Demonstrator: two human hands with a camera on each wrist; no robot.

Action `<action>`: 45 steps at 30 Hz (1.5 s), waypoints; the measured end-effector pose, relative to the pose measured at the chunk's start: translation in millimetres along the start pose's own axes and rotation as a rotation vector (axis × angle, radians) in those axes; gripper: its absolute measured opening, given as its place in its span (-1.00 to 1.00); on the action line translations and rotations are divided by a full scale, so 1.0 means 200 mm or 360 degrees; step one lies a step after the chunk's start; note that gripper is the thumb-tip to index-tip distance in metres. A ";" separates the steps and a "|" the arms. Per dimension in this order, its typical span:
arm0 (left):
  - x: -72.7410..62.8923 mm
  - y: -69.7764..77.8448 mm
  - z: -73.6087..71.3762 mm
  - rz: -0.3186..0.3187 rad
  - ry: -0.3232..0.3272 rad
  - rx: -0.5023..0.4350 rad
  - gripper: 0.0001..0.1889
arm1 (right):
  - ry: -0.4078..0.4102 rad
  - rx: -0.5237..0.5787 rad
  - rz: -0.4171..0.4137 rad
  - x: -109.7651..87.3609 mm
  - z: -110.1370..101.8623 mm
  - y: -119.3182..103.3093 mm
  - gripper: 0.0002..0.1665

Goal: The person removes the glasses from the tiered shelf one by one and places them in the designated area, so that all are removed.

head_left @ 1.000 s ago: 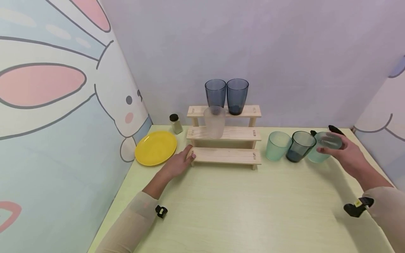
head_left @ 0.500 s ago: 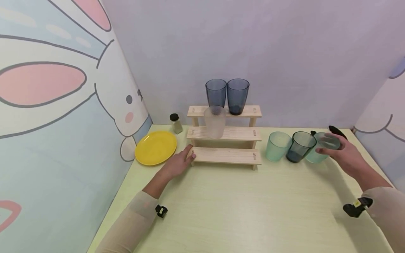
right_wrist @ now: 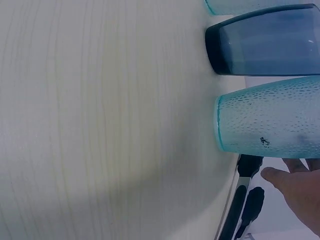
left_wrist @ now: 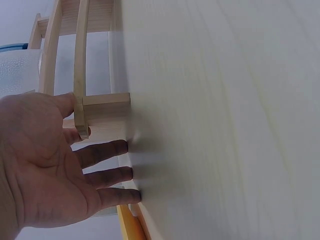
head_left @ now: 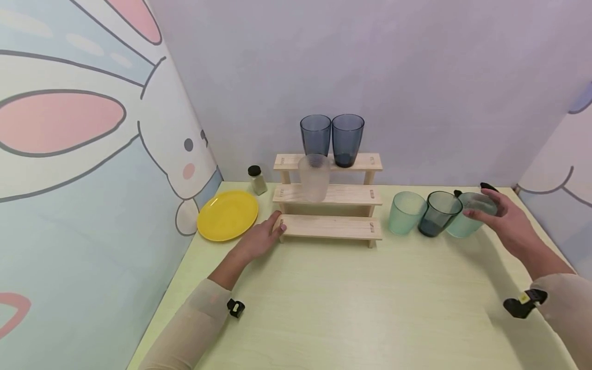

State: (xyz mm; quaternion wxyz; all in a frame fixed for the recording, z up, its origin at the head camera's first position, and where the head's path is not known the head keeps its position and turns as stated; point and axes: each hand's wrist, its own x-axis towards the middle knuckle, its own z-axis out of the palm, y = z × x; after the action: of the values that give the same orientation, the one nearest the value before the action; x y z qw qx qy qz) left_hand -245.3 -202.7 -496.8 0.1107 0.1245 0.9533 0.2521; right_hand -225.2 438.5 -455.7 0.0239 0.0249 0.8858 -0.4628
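Observation:
My left hand (head_left: 260,240) pinches the left end of the lowest board of a three-tier wooden rack (head_left: 328,226); in the left wrist view its other fingers (left_wrist: 107,177) extend to the tabletop. Over at the right, my right hand (head_left: 506,223) is spread beside a textured green cup (head_left: 462,227) standing upright. In the right wrist view its thumb (right_wrist: 275,176) sits just off the cup's wall, and the other fingers are partly hidden behind it. A dark grey-blue glass (head_left: 431,226) and another green cup (head_left: 401,218) stand left of that cup in a row.
Two blue glasses (head_left: 348,139) stand on the rack's top board, and a frosted clear cup (head_left: 314,180) on the middle one. Left of the rack are a yellow plate (head_left: 227,216) and a black-capped jar (head_left: 257,182). Black-handled items (right_wrist: 251,205) lie behind the right-hand cup.
The right-hand green cup has shifted slightly left, up against the dark glass. My right hand has loosened from it, fingers spreading. My left hand stays on the rack.

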 end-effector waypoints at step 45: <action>0.02 -0.06 0.04 0.0069 0.0041 0.0030 -0.08 | 0.0089 -0.0020 -0.0571 0.05 0.60 -0.85 0.23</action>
State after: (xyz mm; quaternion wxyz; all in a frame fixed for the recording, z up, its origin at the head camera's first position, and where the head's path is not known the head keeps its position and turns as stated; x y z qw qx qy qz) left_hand -248.6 -207.8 -509.0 0.0916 0.1431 0.9540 0.2471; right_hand -244.8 243.5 -384.9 -0.0835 -0.1207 0.8793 -0.4531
